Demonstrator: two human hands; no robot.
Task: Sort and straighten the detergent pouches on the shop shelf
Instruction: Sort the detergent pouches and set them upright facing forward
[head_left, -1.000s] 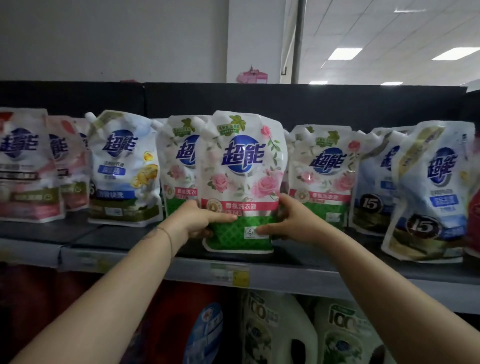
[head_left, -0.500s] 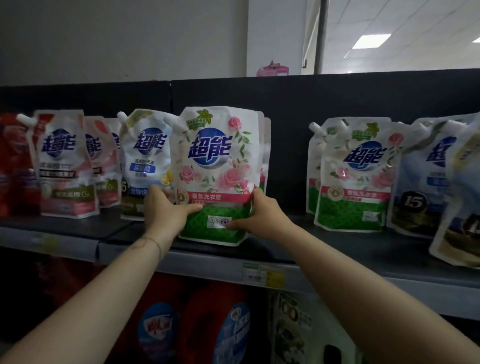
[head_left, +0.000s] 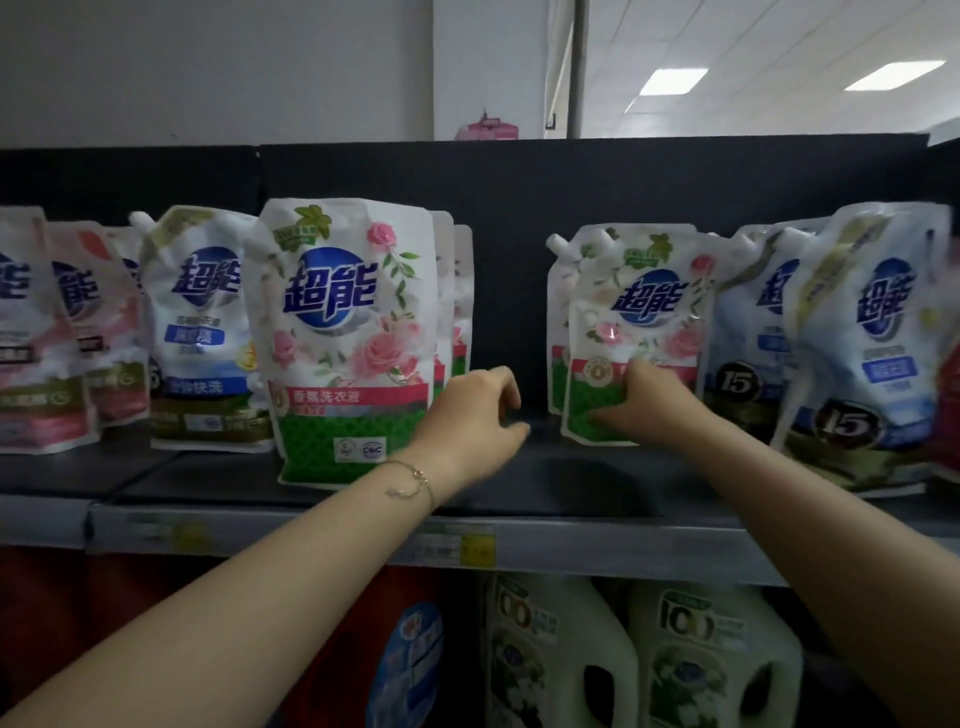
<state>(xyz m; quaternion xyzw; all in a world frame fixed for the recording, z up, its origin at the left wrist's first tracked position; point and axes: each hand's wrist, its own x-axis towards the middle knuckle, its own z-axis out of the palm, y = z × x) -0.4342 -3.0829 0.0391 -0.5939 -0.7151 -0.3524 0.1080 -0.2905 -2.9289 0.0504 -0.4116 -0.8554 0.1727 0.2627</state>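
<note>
A rose-print detergent pouch (head_left: 343, 332) stands upright at the shelf front, with two like pouches behind it. My left hand (head_left: 475, 415) hovers just right of it in the gap, fingers loosely curled, holding nothing. Across the gap, a second rose-print pouch (head_left: 641, 306) leans with another one behind it. My right hand (head_left: 647, 408) grips its lower green part. Blue-and-white pouches (head_left: 872, 338) marked 15 lean at the right. A lemon-print pouch (head_left: 205, 322) and pink pouches (head_left: 36, 332) stand at the left.
The dark shelf (head_left: 545, 483) has a bare gap between the two rose groups, and a black back panel behind. A price tag (head_left: 457, 545) sits on the shelf's front rail. White jugs (head_left: 561, 649) and red containers fill the shelf below.
Both hands have let go of the front rose pouch, which now stands at the left. My right hand has moved right onto the other rose pouch, and my left hand has followed into the gap.
</note>
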